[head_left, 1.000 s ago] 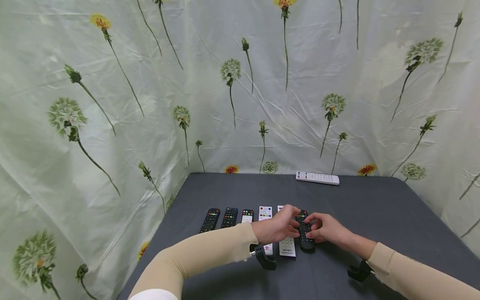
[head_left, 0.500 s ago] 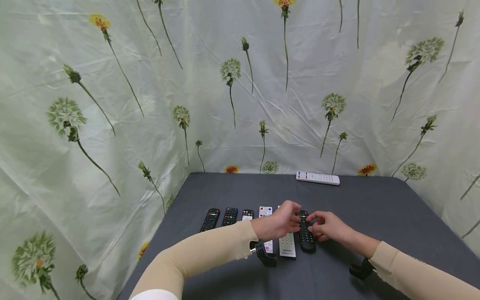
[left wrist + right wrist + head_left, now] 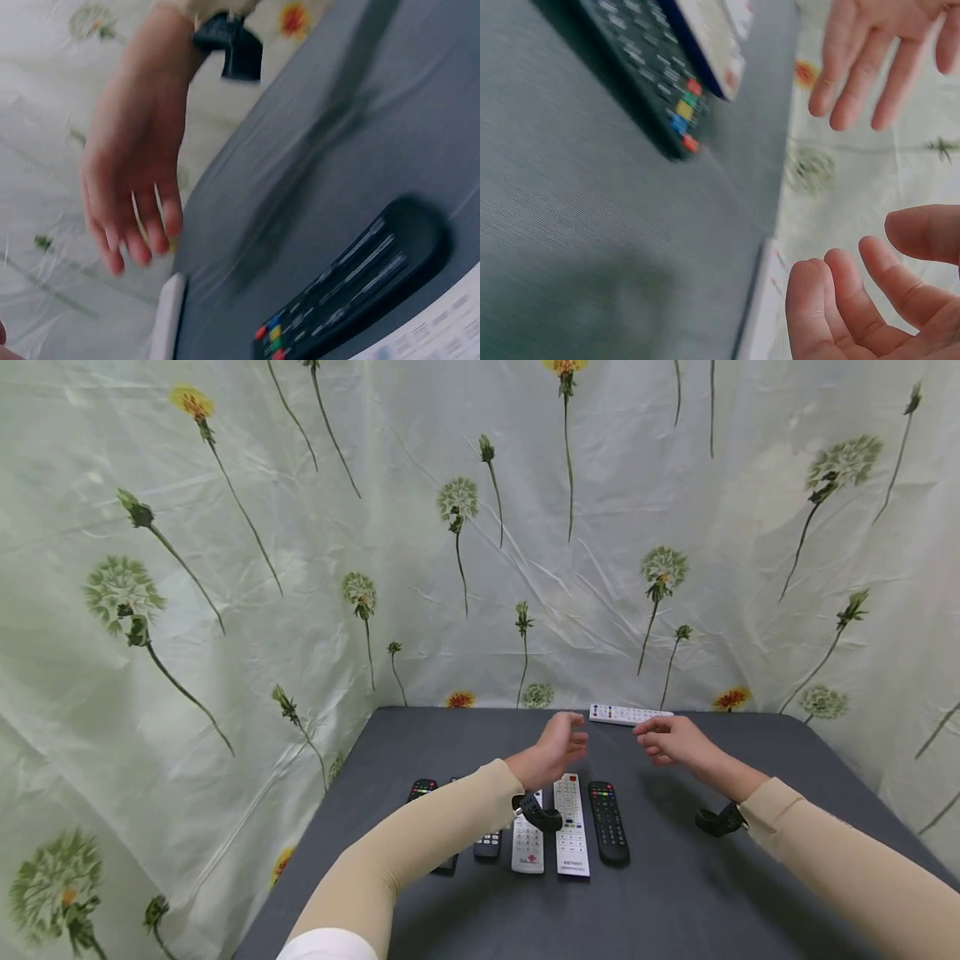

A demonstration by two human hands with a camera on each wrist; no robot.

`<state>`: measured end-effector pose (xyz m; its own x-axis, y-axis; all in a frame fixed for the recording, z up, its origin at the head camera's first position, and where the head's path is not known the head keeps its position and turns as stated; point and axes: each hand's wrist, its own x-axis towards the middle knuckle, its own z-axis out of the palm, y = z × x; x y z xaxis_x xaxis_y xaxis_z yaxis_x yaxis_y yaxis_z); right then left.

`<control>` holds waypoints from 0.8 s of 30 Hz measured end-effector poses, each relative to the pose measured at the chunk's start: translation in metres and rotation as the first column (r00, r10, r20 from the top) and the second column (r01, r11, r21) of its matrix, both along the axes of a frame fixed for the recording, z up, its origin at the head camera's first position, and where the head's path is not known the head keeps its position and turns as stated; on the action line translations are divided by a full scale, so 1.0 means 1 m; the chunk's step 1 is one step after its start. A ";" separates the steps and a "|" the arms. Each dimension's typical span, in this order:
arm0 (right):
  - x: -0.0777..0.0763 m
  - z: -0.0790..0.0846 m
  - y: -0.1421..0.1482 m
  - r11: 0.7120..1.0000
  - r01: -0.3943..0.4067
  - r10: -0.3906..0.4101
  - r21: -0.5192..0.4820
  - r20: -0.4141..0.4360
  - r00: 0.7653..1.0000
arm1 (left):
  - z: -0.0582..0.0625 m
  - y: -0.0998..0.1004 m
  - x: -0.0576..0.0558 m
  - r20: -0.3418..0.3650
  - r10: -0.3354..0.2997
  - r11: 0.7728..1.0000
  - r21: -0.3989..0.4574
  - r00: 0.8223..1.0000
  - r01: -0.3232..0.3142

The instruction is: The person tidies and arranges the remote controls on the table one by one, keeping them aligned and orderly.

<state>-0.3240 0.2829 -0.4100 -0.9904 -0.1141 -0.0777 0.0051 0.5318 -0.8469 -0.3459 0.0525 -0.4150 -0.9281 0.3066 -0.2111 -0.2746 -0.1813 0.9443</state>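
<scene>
My left hand (image 3: 551, 752) is raised over the table beyond the row of remotes, fingers relaxed and holding nothing. To its right my right hand (image 3: 678, 743) hovers with loosely bent fingers, near the white remote control (image 3: 617, 714) lying crosswise at the back edge. A black remote control (image 3: 609, 827) with coloured buttons lies at the right end of the row, below both hands. Beside it are a long white remote control (image 3: 572, 852) and another white remote (image 3: 528, 852). In the right wrist view both hands face each other, with a gap between them.
Further left in the row, dark remotes (image 3: 487, 846) are partly hidden under my left sleeve; one black remote's top end (image 3: 422, 787) shows. The dark grey table (image 3: 465, 739) ends at a hanging flower-patterned cloth (image 3: 420, 527).
Both hands have left the black remote at the row's right end and moved up and away toward the table's back edge. That remote stays lying in the row.
</scene>
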 end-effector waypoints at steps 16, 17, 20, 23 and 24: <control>-0.064 0.035 0.028 0.973 0.201 -0.207 -0.113 -0.045 0.977 | 0.014 0.022 -0.077 -0.099 0.105 0.987 0.133 0.990 -0.091; -0.067 0.036 0.030 0.968 0.220 -0.226 -0.119 -0.041 0.973 | 0.012 0.022 -0.079 -0.097 0.107 0.986 0.136 0.990 -0.093; -0.073 0.035 0.034 0.952 0.269 -0.274 -0.144 -0.018 0.962 | 0.007 0.023 -0.084 -0.096 0.102 0.987 0.132 0.990 -0.089; -0.077 0.030 0.039 0.940 0.305 -0.308 -0.155 0.004 0.951 | 0.002 0.025 -0.089 -0.098 0.093 0.990 0.117 0.991 -0.082; -0.078 0.027 0.041 0.936 0.313 -0.316 -0.160 0.008 0.949 | 0.000 0.026 -0.090 -0.097 0.092 0.990 0.113 0.991 -0.081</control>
